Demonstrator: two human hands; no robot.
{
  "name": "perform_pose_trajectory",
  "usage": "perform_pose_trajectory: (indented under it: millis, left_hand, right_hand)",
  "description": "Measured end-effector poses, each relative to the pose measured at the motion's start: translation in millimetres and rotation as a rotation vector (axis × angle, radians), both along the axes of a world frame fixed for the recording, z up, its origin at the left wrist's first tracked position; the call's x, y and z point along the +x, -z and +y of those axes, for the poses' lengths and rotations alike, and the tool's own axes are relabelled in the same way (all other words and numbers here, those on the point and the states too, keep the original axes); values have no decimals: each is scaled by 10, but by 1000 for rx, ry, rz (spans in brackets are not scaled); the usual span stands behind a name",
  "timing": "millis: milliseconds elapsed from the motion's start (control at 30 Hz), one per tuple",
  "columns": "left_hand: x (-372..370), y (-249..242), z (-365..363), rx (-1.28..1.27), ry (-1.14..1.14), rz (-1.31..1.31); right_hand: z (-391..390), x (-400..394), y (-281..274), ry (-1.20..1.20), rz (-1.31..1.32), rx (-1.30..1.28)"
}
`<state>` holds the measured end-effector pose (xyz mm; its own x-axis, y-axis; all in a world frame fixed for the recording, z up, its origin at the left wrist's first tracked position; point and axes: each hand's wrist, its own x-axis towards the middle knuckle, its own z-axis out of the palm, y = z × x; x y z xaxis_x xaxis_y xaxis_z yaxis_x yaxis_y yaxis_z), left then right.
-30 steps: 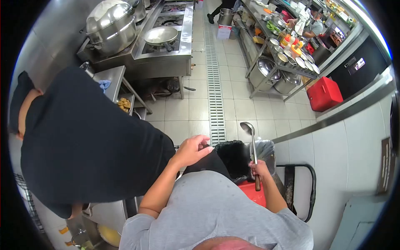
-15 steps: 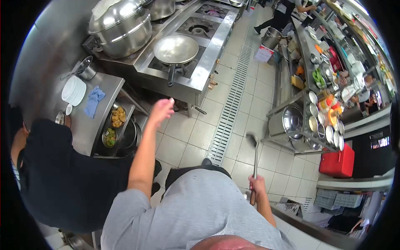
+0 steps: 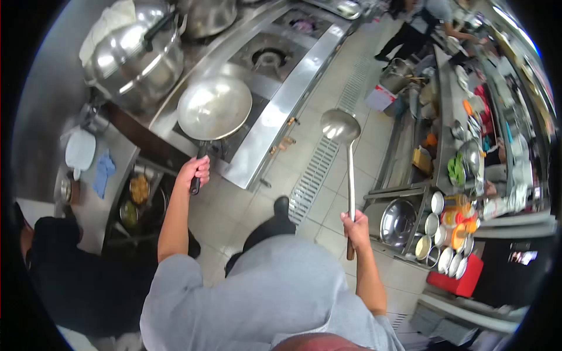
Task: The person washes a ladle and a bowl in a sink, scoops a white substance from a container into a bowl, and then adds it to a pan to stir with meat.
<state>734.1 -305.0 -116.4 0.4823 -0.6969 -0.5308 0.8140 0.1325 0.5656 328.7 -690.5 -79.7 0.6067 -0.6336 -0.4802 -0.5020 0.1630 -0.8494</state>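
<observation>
My left hand (image 3: 196, 172) is wrapped round the black handle of a metal frying pan (image 3: 214, 108). The pan sits over a burner on the steel stove (image 3: 257, 146), and its inside looks bare and shiny. My right hand (image 3: 356, 228) grips a long ladle (image 3: 340, 126) near the lower, wooden end of its handle. Its round metal bowl points away from me, above the floor drain and to the right of the stove. A large lidded steel pot (image 3: 134, 64) stands left of the pan, with a pale cloth (image 3: 108, 26) on its lid.
A person in black (image 3: 99, 281) is close on my left, beside a counter with white plates (image 3: 80, 149) and a blue cloth (image 3: 104, 174). A drain grate (image 3: 312, 193) runs along the tiled floor. Shelving with cups and squeeze bottles (image 3: 456, 216) stands right; another person (image 3: 418, 29) works further back.
My left hand has closed on the pan's handle; before, it was in the air short of it. My right hand has raised the ladle forward. My view has shifted nearer the stove.
</observation>
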Motion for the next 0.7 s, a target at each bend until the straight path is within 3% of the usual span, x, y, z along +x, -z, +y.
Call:
perform_pose_trajectory:
  millis: [133,233,300,333,367,467,567,700]
  left_hand:
    - [-511,-320,-357,265,-117,-191]
    - [-742,-644,-761,552,-20,-416]
    - [-791,-861,-1269,977,100,-896]
    - [-802,-931,-1448,1042,55,-1103]
    - [-782,-1025,-1608,1038,71,-1119]
    - [-721,-1156,-2095,1043,107,-1225]
    - [-665,-1227,-2580,832,78,-601]
    - [-573,-1080,-3245,419,-227,-249]
  right_hand:
    - [-693,445,-294,-37,-34,60]
    - [-1414,661,-433,-60,-38,-12]
    - [-2178,1045,-470,-96,-33,-117]
    - [-2492,1160,-464,-108,-22,-169]
    - [-2816,1314,-379,-186,-4,-352]
    - [-3392,2015,-588,-234,25,-237]
    - [-3849,2729,-590,-384,-4,-280]
    - [-4327,3819,-197,-600,-59,-377]
